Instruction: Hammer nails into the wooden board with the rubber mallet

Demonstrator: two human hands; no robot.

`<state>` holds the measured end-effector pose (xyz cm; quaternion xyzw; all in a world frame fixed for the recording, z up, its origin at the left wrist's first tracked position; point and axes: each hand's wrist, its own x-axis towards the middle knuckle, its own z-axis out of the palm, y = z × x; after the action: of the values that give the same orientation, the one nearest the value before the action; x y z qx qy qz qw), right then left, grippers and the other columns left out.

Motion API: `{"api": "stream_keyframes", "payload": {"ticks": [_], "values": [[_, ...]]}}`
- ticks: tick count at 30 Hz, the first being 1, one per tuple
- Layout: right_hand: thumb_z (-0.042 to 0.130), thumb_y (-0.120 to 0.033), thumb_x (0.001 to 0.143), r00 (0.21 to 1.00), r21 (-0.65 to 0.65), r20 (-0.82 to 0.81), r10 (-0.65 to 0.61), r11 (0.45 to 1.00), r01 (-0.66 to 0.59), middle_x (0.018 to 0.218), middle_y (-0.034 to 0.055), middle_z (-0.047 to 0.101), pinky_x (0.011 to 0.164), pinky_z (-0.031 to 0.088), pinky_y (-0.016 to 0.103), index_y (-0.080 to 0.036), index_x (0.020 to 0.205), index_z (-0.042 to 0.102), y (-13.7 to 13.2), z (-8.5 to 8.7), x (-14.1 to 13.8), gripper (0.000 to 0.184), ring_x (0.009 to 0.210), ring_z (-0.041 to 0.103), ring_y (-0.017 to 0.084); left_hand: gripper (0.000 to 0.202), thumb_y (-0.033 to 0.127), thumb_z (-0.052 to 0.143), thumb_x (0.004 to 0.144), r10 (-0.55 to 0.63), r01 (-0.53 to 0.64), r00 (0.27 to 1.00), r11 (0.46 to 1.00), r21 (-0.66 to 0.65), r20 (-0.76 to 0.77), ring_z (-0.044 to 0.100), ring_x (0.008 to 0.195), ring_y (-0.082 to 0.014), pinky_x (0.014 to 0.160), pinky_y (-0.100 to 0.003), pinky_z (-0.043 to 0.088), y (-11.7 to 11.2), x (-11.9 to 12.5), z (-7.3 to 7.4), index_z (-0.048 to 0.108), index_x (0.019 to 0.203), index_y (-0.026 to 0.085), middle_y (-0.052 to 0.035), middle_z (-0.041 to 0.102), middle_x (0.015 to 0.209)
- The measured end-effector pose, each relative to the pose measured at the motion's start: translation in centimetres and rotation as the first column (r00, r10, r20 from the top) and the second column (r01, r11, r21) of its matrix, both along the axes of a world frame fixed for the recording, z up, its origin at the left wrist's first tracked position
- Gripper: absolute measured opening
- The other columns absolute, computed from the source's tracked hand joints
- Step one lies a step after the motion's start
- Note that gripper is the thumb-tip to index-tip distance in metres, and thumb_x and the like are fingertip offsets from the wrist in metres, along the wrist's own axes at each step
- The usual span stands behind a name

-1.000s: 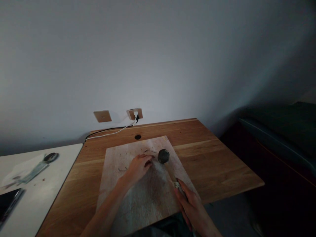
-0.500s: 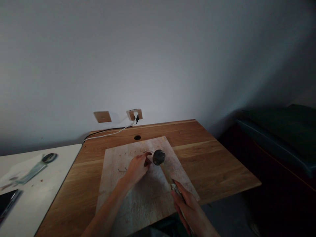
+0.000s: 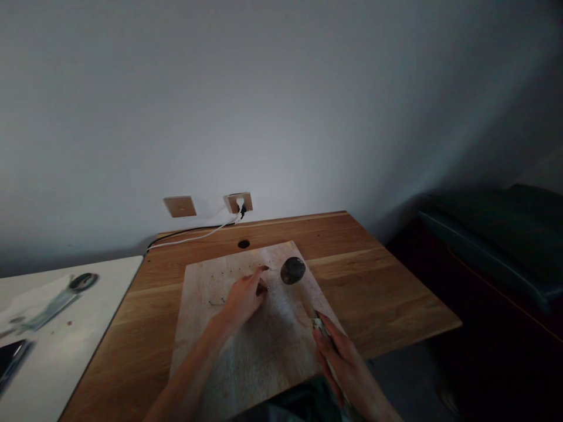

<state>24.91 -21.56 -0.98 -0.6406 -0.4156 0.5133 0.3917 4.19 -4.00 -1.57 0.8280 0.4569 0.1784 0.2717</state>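
Observation:
My right hand (image 3: 341,357) is wrapped round the handle of a hammer with a dark round head (image 3: 292,271). That head hangs over the right part of a pale wooden board (image 3: 268,351), blurred by motion. To its left, my left hand (image 3: 244,296) rests at the board with the index finger stretched forward and the other fingers curled. A tiny shiny thing (image 3: 268,288) shows at its fingertips, too small to make out. Small nails (image 3: 216,303) lie on the board left of that hand. A row of small dots (image 3: 222,272) runs along its far part.
Beneath the board is a wooden table (image 3: 396,305) with a cable hole (image 3: 243,244). Cables run from a wall socket (image 3: 240,203). On the left, a white table (image 3: 88,316) bears a roll of tape (image 3: 82,282) and a dark device (image 3: 12,358). Dark green cushioning (image 3: 492,228) stands right.
The hammer head has moved right and slightly up, away from my left hand. My left index finger has straightened and lifted a little.

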Motion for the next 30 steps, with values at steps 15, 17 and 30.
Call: {"api": "stream_keyframes", "payload": {"ticks": [15,17,30], "values": [[0.048,-0.072,0.092,0.992,-0.039,-0.065,-0.112,0.993,0.110,0.050,-0.0107,0.046,0.027,0.027,0.016,-0.019,0.144,0.046,-0.4,-3.3,1.0,0.075,0.030,0.033,0.007,0.030,0.006,0.056,0.088,-0.020,0.093,0.960,0.965,0.247,-0.281,0.069,0.105,-0.0259,0.096,-0.036,0.052,4.4,0.7,1.6,0.073,0.111,0.017,-0.0114,0.072,0.109],[0.047,-0.073,0.091,0.994,-0.040,-0.051,-0.096,0.995,0.094,0.047,-0.0112,0.044,0.026,0.027,0.016,-0.018,0.144,0.047,-0.4,-3.2,1.1,0.076,0.029,0.033,0.008,0.028,0.005,0.056,0.087,-0.093,0.130,0.981,0.968,0.217,-0.173,0.069,0.102,-0.0232,0.093,-0.032,0.053,4.0,1.0,1.8,0.074,0.105,0.017,-0.0103,0.072,0.110],[0.046,-0.073,0.093,0.997,0.000,-0.047,-0.058,0.998,0.058,0.046,-0.0104,0.046,0.025,0.030,0.016,-0.015,0.144,0.044,-0.3,-3.7,1.3,0.077,0.029,0.034,0.008,0.025,0.008,0.060,0.086,-0.120,0.118,0.993,0.989,0.088,0.014,0.071,0.097,-0.0223,0.089,-0.032,0.053,0.7,3.3,0.1,0.076,0.098,0.022,-0.0046,0.077,0.102]]}}
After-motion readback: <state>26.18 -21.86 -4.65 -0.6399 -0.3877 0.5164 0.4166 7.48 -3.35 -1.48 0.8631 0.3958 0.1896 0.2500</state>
